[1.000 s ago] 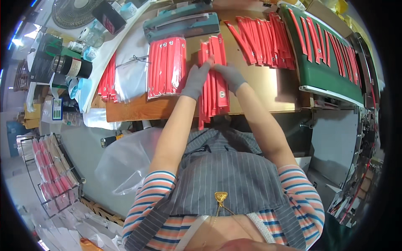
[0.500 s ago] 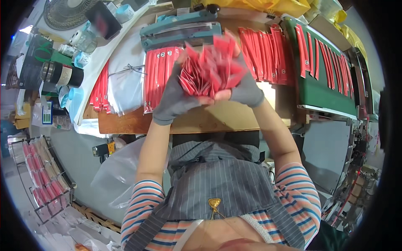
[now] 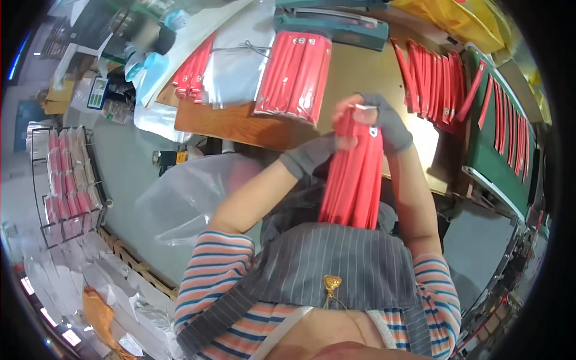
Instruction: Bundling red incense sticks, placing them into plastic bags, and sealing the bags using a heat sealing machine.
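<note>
A thick bundle of long, narrow red packets [image 3: 354, 186] hangs down between my hands, its lower end close to my apron. My left hand [image 3: 318, 151], in a grey fingerless glove, closes on the bundle's left side near the top. At the upper end my right hand [image 3: 387, 123], gloved the same way, grips it with curled fingers. Motion blurs the fingertips somewhat. Beyond my left hand, a clear-wrapped pack of red packets [image 3: 294, 75] lies on the wooden table [image 3: 225, 125].
A teal bag sealer [image 3: 342, 27] stands at the back. Clear plastic bags [image 3: 235, 72] tied with cord lie left of the wrapped pack. More red packets [image 3: 433, 84] are spread at right, beside a green board [image 3: 489, 159]. A wire rack [image 3: 69, 186] stands far left.
The bundle, fanned out over the table half a second ago, is now gathered and hanging lengthwise, nearer my body. Both hands have moved to the right in view, which has itself shifted.
</note>
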Demonstrator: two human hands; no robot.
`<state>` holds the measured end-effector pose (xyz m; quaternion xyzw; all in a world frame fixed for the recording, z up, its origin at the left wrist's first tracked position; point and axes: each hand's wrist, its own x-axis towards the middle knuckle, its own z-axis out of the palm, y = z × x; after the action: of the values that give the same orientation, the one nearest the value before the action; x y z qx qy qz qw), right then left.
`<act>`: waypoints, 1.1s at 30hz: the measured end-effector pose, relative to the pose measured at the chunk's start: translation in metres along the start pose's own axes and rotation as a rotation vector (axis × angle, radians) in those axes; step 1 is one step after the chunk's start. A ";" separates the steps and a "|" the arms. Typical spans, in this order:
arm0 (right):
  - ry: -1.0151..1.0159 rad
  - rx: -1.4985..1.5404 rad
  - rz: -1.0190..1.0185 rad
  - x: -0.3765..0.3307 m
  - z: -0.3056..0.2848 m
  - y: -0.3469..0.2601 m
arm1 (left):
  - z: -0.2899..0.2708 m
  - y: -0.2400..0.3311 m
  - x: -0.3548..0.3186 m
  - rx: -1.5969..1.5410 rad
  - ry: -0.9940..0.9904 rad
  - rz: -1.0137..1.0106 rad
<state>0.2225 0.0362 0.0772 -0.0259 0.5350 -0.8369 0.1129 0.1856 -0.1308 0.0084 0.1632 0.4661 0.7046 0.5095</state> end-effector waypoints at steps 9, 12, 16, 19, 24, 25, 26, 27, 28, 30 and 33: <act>0.016 0.143 0.059 0.011 0.000 0.019 | -0.242 0.097 -0.042 1.470 0.744 0.157; 0.082 0.135 0.067 0.011 0.002 0.023 | -0.255 0.118 -0.047 0.774 0.639 -0.088; 0.035 0.173 0.120 0.010 0.009 0.016 | -0.244 0.152 -0.054 0.914 0.770 0.437; 0.064 0.199 0.118 0.006 -0.001 0.025 | -0.127 0.138 -0.025 0.214 0.818 0.825; 0.077 0.126 0.021 -0.005 0.003 0.013 | 0.028 0.050 -0.026 0.804 0.578 0.518; 0.097 0.157 0.026 -0.012 -0.009 0.019 | 0.036 0.051 -0.027 0.348 0.576 0.434; 0.176 0.251 0.008 -0.026 -0.028 0.032 | 0.041 0.054 -0.026 -0.102 0.559 0.326; 0.224 0.296 -0.012 -0.041 -0.033 0.030 | 0.023 0.057 -0.021 -0.108 0.625 0.365; 0.259 0.343 -0.027 -0.056 -0.029 0.028 | 0.001 0.063 -0.014 -0.113 0.702 0.411; 0.198 0.377 -0.133 -0.074 -0.011 0.007 | -0.012 0.083 0.010 0.722 0.727 0.640; 0.050 0.188 -0.067 -0.066 0.000 -0.012 | 0.029 0.091 0.046 0.907 0.447 0.758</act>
<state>0.2849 0.0553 0.0928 -0.0123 0.4554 -0.8872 0.0735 0.1350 -0.0812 0.0868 0.3657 0.7235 0.5856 -0.0048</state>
